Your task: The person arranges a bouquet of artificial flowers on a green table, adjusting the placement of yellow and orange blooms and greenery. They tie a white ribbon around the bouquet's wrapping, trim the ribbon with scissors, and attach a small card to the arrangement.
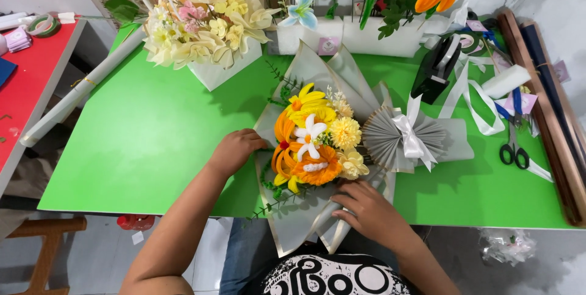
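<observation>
Bouquet (314, 142) lies between left hand (235, 150) and right hand (366, 209).

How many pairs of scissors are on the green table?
1: black-handled scissors lie near the green table's right edge, beside the white ribbon. Others may be hidden under the clutter there.

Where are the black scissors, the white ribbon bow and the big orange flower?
Black-handled scissors (514, 151), head view, on the handle loops.
White satin ribbon bow (410, 135), head view, on the knot.
Big orange fuzzy flower in the bouquet (317, 173), head view, on its petals.
</observation>
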